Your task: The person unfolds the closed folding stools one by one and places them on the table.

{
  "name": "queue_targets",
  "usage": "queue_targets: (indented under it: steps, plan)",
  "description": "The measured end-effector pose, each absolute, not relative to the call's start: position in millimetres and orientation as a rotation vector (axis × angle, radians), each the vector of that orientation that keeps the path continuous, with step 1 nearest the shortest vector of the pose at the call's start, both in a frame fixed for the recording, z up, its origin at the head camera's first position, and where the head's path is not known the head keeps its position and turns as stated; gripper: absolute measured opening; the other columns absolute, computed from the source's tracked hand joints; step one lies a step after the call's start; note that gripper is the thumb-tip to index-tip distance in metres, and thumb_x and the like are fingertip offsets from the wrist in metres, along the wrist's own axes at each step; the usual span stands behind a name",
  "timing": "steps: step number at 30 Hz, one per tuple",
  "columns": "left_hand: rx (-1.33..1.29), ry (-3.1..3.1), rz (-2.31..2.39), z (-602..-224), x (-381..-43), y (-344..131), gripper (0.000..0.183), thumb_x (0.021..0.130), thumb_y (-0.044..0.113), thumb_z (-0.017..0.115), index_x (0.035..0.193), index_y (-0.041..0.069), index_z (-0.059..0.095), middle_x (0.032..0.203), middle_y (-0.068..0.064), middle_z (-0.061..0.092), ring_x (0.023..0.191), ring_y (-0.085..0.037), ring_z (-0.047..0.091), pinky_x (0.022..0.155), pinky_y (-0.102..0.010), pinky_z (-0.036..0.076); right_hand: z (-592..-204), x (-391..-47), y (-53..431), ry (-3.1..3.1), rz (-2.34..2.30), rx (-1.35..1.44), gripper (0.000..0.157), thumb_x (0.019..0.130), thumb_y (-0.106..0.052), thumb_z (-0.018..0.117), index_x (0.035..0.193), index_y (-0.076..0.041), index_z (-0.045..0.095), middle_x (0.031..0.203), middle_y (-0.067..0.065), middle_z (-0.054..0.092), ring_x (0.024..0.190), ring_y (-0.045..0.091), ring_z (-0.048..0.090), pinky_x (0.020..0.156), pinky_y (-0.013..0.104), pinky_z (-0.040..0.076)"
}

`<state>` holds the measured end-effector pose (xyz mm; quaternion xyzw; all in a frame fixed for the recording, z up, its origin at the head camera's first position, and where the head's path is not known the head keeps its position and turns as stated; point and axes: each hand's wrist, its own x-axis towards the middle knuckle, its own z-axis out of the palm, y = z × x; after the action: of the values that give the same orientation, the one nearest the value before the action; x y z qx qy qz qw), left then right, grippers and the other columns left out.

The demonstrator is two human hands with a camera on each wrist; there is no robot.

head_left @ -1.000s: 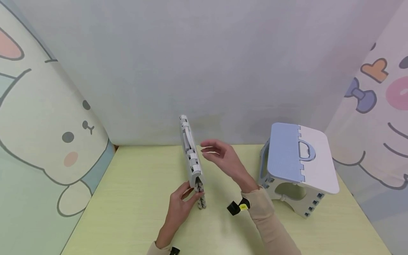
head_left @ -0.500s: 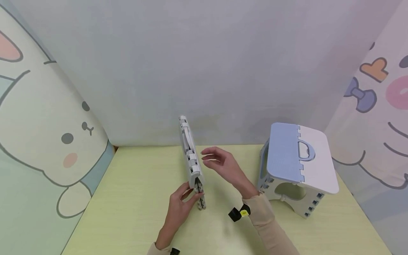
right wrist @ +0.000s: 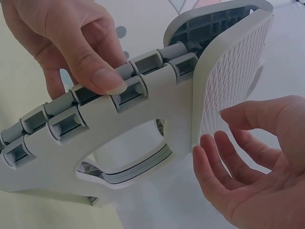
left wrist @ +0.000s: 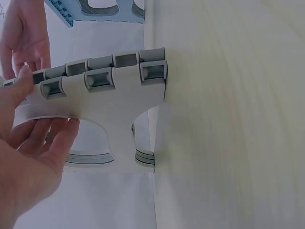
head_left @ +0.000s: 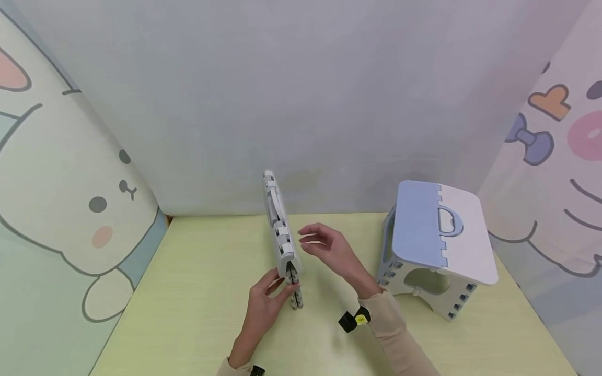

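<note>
A folded white-and-grey step stool (head_left: 285,241) stands on edge in the middle of the table. At its near end, my left hand (head_left: 264,305) pinches the hinged leg panel between thumb and fingers. In the left wrist view, the fingers pass under the panel (left wrist: 121,90) through its cut-out. Just right of the stool hovers my right hand (head_left: 329,248), fingers loosely bent and holding nothing. The right wrist view puts these fingertips (right wrist: 209,143) beside the textured top panel (right wrist: 233,62); whether they touch it I cannot tell.
An unfolded blue-and-white step stool (head_left: 418,224) stands upright on the table's right side, its handle loop lying flat on top. A pale curtain wall (head_left: 301,104) rises behind the table (head_left: 197,292). Cartoon-printed panels flank both sides.
My right hand has dropped slightly toward the near side, staying beside the folded stool. My left hand keeps its hold, and the stools stay in place.
</note>
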<state>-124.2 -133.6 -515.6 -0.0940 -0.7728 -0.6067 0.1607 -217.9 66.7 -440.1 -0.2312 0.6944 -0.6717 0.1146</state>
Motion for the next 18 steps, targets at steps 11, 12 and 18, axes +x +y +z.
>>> queue_targets:
  steps: [11, 12, 18]
  plan:
    - [-0.299, -2.182, -1.724, -516, -125, -133, 0.045, 0.086, 0.008, 0.083, 0.128, 0.017, 0.07, 0.121, -0.002, 0.072, 0.109, -0.02, 0.069, 0.094, -0.036, 0.057, -452, -215, 67, 2.012, -1.969, -0.692, 0.033, 0.099, -0.008, 0.07, 0.13, -0.004, 0.062, 0.134, 0.019, 0.061, 0.121, 0.036, 0.063, 0.099, 0.037, 0.055]
    - [-0.296, -2.184, -1.725, -516, -125, -133, 0.045, 0.086, 0.008, 0.083, 0.128, 0.018, 0.07, 0.121, -0.002, 0.072, 0.109, -0.02, 0.069, 0.094, -0.036, 0.057, -453, -215, 66, 2.011, -1.966, -0.689, 0.033, 0.099, -0.008, 0.07, 0.13, -0.005, 0.062, 0.134, 0.019, 0.061, 0.12, 0.035, 0.064, 0.099, 0.037, 0.055]
    - [-0.279, -2.198, -1.731, -516, -125, -133, 0.046, 0.086, 0.01, 0.083, 0.128, 0.02, 0.07, 0.12, 0.0, 0.072, 0.11, -0.02, 0.069, 0.094, -0.035, 0.057, -462, -213, 66, 1.992, -1.958, -0.673, 0.032, 0.099, -0.007, 0.069, 0.13, -0.005, 0.062, 0.132, 0.015, 0.063, 0.121, 0.039, 0.063, 0.099, 0.037, 0.055]
